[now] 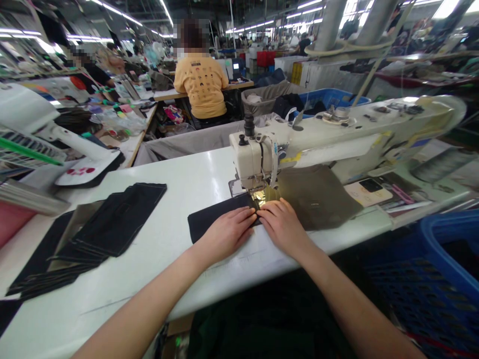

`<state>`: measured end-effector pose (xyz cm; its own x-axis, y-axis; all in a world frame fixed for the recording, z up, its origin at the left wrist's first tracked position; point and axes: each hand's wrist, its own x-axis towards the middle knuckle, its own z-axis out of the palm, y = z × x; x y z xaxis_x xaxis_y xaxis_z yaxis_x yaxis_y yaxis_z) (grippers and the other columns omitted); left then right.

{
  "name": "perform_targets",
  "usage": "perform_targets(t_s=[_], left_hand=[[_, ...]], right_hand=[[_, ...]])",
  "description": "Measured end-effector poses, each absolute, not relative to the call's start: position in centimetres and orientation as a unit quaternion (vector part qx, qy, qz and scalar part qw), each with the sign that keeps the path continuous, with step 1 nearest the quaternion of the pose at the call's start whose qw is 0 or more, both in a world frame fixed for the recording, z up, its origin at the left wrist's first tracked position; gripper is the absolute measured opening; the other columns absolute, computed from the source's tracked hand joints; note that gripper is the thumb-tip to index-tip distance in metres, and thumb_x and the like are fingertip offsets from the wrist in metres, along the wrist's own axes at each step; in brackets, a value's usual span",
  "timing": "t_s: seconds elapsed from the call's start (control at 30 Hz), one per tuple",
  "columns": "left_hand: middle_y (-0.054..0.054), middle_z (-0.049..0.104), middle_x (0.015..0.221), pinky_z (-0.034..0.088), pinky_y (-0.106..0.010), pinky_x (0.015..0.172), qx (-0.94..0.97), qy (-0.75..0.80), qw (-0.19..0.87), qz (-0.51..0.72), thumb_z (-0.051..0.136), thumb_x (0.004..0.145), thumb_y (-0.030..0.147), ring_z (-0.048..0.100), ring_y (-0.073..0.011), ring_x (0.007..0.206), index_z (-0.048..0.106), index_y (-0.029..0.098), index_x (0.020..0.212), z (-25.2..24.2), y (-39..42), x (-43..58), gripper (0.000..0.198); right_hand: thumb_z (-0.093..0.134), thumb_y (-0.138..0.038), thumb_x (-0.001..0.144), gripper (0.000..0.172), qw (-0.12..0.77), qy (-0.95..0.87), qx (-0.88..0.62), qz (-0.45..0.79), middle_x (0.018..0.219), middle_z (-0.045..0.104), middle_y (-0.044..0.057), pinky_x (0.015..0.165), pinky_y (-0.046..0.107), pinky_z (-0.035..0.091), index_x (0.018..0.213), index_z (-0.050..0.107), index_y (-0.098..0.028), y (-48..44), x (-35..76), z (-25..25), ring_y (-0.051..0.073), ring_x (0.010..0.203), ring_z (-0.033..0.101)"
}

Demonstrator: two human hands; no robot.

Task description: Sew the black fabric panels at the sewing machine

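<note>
My left hand (230,229) lies palm down with fingers stretched over a black fabric piece (209,218) on the sewing table. Flat on the cloth, the fingers of my right hand (284,224) reach toward the left fingertips, just in front of the needle area. The sewing machine (254,159) has its presser foot (258,197) over the fabric's far edge, lit by a small lamp. To the right of the foot spreads an olive-brown fabric panel (318,199), partly under the machine arm. My fingers hide part of where the two fabrics meet.
Stacked black fabric pieces (127,214) lie on the table's left side (175,174). A white lamp-like device (86,164) stands beyond them. A phone (368,192) rests at right, above a blue basket (441,269). A person in yellow (202,85) sits ahead.
</note>
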<state>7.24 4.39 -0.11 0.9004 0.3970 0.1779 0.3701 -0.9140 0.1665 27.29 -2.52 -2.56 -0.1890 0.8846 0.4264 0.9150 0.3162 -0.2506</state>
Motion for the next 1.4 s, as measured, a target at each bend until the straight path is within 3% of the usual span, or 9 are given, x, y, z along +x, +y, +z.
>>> perform_targets(t_s=[0.57,0.93,1.23,1.4], left_hand=[[-0.014,0.061,0.137,0.048,-0.045,0.111,0.966,0.218,0.06,0.125,0.044,0.101,0.026,0.057,-0.0266,0.13,0.063,0.015,0.129,-0.4,9.7,7.9,0.035],[-0.015,0.059,0.14,0.046,-0.045,0.112,0.965,0.217,0.054,0.137,0.043,0.102,0.027,0.055,-0.027,0.132,0.06,0.013,0.133,-0.8,9.6,7.8,0.038],[-0.014,0.06,0.141,0.045,-0.048,0.114,0.96,0.229,0.061,0.15,0.045,0.101,0.028,0.055,-0.0279,0.133,0.06,0.014,0.133,-1.2,9.5,7.7,0.038],[-0.013,0.059,0.143,0.043,-0.045,0.116,0.953,0.25,0.102,0.137,0.039,0.094,0.01,0.054,-0.0237,0.134,0.058,0.011,0.136,-0.9,9.9,7.3,0.046]], right_hand=[[0.055,-0.022,0.098,0.023,0.237,-0.752,-0.614,-0.035,0.116,0.066,0.01,0.109,0.055,0.038,0.117,0.068,-0.021,-0.6,27.0,-2.8,0.028,0.111,0.056],[0.049,-0.021,0.101,0.025,0.229,-0.746,-0.625,-0.024,0.125,0.066,0.01,0.114,0.063,0.03,0.121,0.064,-0.022,-2.1,26.3,-2.7,0.028,0.12,0.056],[0.045,-0.022,0.102,0.029,0.259,-0.737,-0.624,-0.028,0.127,0.066,0.011,0.116,0.058,0.028,0.124,0.064,-0.021,-2.2,26.1,-3.7,0.026,0.123,0.055],[0.044,-0.021,0.102,0.03,0.29,-0.733,-0.613,-0.046,0.129,0.065,0.012,0.116,0.056,0.028,0.126,0.062,-0.019,-2.4,26.2,-3.8,0.026,0.122,0.056]])
